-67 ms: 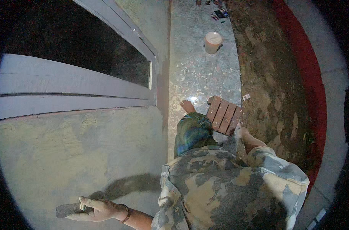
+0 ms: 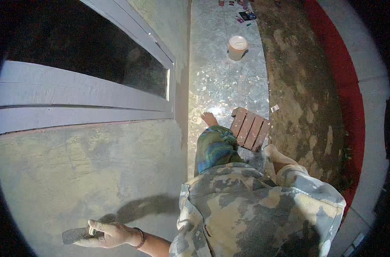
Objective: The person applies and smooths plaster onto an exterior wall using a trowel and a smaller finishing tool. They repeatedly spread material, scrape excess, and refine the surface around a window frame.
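Observation:
My left hand [image 2: 107,234] reaches out at the lower left with a beaded bracelet at its wrist. Its thumb and fingers close on a dark grey flat piece that looks like sandpaper [image 2: 75,235]. Behind it is the patchy grey-yellow wall [image 2: 87,171], where the arm's shadow falls; whether the piece touches the wall I cannot tell. My right hand [image 2: 270,150] hangs low beside a brown slatted wooden stool [image 2: 251,128]. Its fingers are too small and blurred to read.
A pale window frame [image 2: 87,111] with dark glass is set in the wall at upper left. White flakes litter the tiled floor [image 2: 212,68]. Farther off stands a lidded white bucket [image 2: 237,48]. Bare soil [image 2: 293,85] and a red border [image 2: 353,107] run along the right.

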The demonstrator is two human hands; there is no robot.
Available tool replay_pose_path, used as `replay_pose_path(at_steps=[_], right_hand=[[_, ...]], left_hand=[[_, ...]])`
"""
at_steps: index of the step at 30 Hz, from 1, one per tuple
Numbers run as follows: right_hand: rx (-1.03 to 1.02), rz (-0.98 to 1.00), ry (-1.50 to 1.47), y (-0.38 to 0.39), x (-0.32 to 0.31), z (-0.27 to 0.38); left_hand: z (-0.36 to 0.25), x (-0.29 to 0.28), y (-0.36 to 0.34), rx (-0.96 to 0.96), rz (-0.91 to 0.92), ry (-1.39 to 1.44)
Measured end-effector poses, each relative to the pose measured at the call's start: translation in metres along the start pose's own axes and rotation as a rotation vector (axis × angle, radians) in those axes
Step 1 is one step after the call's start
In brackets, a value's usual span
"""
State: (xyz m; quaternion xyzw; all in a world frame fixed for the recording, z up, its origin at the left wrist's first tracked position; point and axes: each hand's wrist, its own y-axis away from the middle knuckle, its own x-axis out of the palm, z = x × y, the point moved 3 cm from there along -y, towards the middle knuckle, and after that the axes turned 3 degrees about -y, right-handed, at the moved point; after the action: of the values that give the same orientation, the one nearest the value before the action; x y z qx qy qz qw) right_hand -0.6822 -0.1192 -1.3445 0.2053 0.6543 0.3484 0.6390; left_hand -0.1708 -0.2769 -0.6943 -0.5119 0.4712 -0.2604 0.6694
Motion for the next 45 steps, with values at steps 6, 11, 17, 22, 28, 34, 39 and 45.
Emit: replay_pose_path(at_steps=[6,11,17,22,28,34,39,45], right_hand=[[0.019,-0.097,-0.195,-0.055,-0.071,-0.011],[0.013,-0.378,-0.22,-0.137,-0.232,-0.026],[-0.224,-0.568,-0.72,-0.195,-0.433,0.027],[-0.43,-0.487,-0.773,-0.229,-0.541,0.089],[-0.432,-0.366,-0.467,-0.253,-0.549,0.156],[-1.068,0.039,-0.416,-0.227,-0.469,0.288],[-1.228,0.28,-0.277,-0.204,-0.4,0.385],[-1.409,0.142,-0.333,-0.198,-0.364,0.406]], left_hand=[[-0.007,0.009,0.006,-0.122,-0.034,0.145],[-0.023,0.019,0.004,0.126,-0.03,0.067],[-0.026,0.025,0.014,-0.03,-0.085,-0.088],[-0.033,0.053,0.014,-0.053,-0.101,-0.152],[-0.015,0.077,0.048,-0.217,-0.012,-0.27],[0.03,0.089,0.128,-0.431,-0.119,0.104],[0.025,0.108,0.17,-0.209,0.146,0.241],[-0.018,0.154,0.222,-0.727,0.383,0.987]])
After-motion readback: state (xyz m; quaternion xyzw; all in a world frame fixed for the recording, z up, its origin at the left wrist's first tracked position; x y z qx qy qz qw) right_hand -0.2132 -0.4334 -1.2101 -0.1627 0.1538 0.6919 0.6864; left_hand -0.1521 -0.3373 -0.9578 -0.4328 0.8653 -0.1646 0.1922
